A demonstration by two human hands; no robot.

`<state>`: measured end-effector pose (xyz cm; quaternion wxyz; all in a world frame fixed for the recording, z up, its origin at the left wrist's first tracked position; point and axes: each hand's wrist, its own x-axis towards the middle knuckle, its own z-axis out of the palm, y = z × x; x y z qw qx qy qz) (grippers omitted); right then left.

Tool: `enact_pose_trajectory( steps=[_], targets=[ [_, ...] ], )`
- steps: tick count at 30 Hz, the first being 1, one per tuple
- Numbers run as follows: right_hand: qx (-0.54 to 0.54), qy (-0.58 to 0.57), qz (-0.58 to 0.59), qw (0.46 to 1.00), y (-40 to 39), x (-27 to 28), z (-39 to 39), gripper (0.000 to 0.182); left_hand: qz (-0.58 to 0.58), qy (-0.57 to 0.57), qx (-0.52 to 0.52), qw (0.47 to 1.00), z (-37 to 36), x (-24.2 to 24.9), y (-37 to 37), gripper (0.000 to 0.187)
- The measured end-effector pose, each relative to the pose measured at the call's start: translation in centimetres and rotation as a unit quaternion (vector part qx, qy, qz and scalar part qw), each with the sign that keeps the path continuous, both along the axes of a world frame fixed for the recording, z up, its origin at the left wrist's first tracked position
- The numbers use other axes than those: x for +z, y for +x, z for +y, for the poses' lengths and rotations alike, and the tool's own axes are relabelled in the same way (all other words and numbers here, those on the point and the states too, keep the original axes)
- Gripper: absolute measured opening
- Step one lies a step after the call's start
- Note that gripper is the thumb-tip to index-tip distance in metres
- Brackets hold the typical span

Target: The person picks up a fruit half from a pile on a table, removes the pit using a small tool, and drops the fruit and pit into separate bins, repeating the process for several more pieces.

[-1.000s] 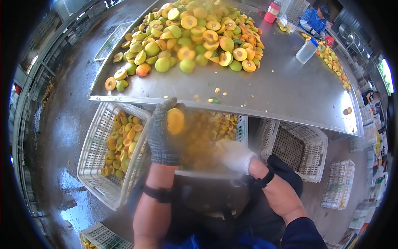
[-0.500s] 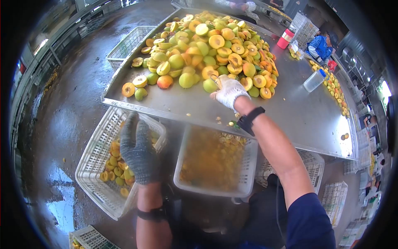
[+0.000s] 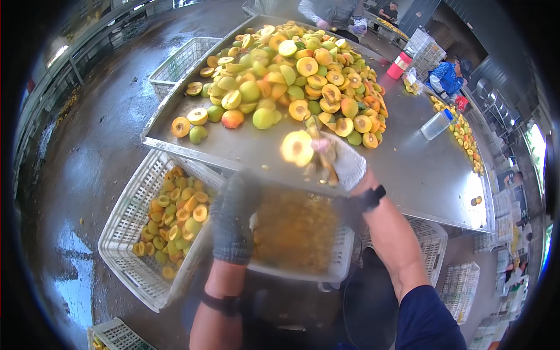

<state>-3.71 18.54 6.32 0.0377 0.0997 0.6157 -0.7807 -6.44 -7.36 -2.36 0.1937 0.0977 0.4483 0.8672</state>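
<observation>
My right hand (image 3: 344, 163), in a white glove, is closed on a halved yellow fruit (image 3: 297, 148) and a thin tool whose shape is blurred, above the front edge of the metal table (image 3: 233, 144). Behind it lies a big pile of halved fruit (image 3: 256, 87). My left hand (image 3: 236, 216), in a dark grey glove, is between two white baskets; its fingers are smeared by motion. The left basket (image 3: 125, 216) holds fruit halves. The other basket (image 3: 344, 251) holds blurred yellow-brown pieces.
A clear bottle with a blue cap (image 3: 437, 124) and a red container (image 3: 400, 65) stand on the table's right side. More fruit (image 3: 466, 137) lies along its right edge. Co-workers (image 3: 448, 77) are beyond. Another crate (image 3: 181, 65) is at the left, with more at the lower right.
My right hand has drawn back from the pile to the table's front, with a fruit half now in it. My left hand has moved right, away from over the left basket.
</observation>
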Motion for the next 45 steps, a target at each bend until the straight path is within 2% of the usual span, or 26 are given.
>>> enact_pose_trajectory(
  steps=[1,2,4,6,7,8,10,11,12,14,15,16,19,21,23,24,27,29,36,39,41,42,43,45],
  targets=[
    [-0.015,-0.094,0.025,0.995,2.3,1.0,-2.4,0.042,-0.015,0.005,-0.021,1.0,0.8,0.5,0.7,0.051],
    [-0.016,-0.102,0.036,0.994,4.3,1.5,-4.3,0.043,-0.032,0.009,-0.042,0.999,2.2,1.1,1.5,0.053],
    [0.035,-0.054,0.042,0.997,7.5,2.4,-5.4,0.038,0.024,-0.044,-0.065,0.997,3.7,-0.5,3.2,0.062],
    [-0.076,0.111,0.028,0.991,9.5,1.6,-6.8,0.035,0.022,-0.037,-0.104,0.994,4.5,-2.0,4.7,0.071],
    [-0.13,0.193,0.018,0.972,10.4,1.1,-7.5,0.033,-0.055,0.024,-0.138,0.989,4.6,-1.2,5.3,0.069],
    [-0.183,0.166,0.077,0.966,10.9,-0.3,-7.6,0.03,-0.131,0.083,-0.169,0.973,4.7,-0.1,5.8,0.066],
    [-0.184,0.081,0.046,0.978,12.9,-0.8,-6.7,0.03,-0.276,0.2,-0.218,0.914,5.1,1.1,6.4,0.061],
    [-0.183,0.037,0.03,0.982,13.7,-0.8,-6.4,0.03,-0.221,0.145,-0.164,0.95,5.6,0.6,6.7,0.058],
    [-0.169,0.048,0.031,0.984,14.4,-0.6,-6.3,0.03,-0.16,0.089,-0.106,0.977,6.2,-0.3,6.8,0.056],
    [-0.112,0.253,0.049,0.96,15.3,0.4,-6.4,0.032,-0.067,0.009,-0.04,0.997,6.3,-0.5,6.4,0.051],
    [-0.082,0.353,0.057,0.93,15.6,0.6,-6.4,0.033,-0.038,-0.012,-0.034,0.999,6.0,-0.5,6.0,0.048],
    [-0.096,0.434,0.13,0.886,15.8,0.4,-6.7,0.032,-0.005,-0.036,-0.026,0.999,6.0,-0.5,5.9,0.047],
    [-0.078,0.556,0.128,0.818,16.0,-0.2,-7.2,0.026,0.107,-0.114,-0.003,0.988,6.5,-0.3,6.2,0.045],
    [-0.096,0.557,0.142,0.812,15.9,0.3,-7.9,0.022,0.192,-0.159,0.0,0.968,6.6,0.2,6.7,0.046],
    [-0.134,0.576,0.17,0.788,15.8,0.0,-8.3,0.022,0.202,-0.154,-0.012,0.967,7.2,0.3,6.9,0.049],
    [-0.141,0.588,0.177,0.777,15.7,-0.1,-8.3,0.022,0.167,-0.131,-0.023,0.977,7.5,0.2,6.9,0.05],
    [-0.132,0.588,0.148,0.784,15.8,-0.1,-8.1,0.021,0.078,-0.081,-0.046,0.993,8.2,0.6,7.3,0.053],
    [-0.139,0.586,0.151,0.784,15.7,-0.1,-8.0,0.021,0.059,-0.071,-0.048,0.995,8.5,0.8,7.3,0.054],
    [-0.137,0.572,0.095,0.803,15.4,-0.6,-9.2,0.022,0.091,-0.106,-0.014,0.99,8.2,2.1,7.9,0.05],
    [-0.073,0.625,0.099,0.771,15.2,-1.1,-8.7,0.022,0.086,-0.098,0.001,0.991,8.0,1.4,7.7,0.048],
    [-0.037,0.646,0.157,0.746,14.9,-0.8,-7.8,0.022,0.204,-0.184,0.022,0.961,7.5,1.8,7.4,0.045],
    [-0.021,0.655,0.184,0.733,14.9,-0.7,-7.7,0.022,0.327,-0.274,0.037,0.904,6.6,2.4,7.0,0.044],
    [-0.041,0.64,0.189,0.743,15.0,-0.7,-7.8,0.023,0.442,-0.356,0.052,0.822,6.1,3.1,6.7,0.042],
    [-0.082,0.611,0.203,0.761,14.9,-0.6,-8.1,0.023,0.465,-0.337,0.094,0.813,6.0,3.9,6.8,0.037]
  ],
)
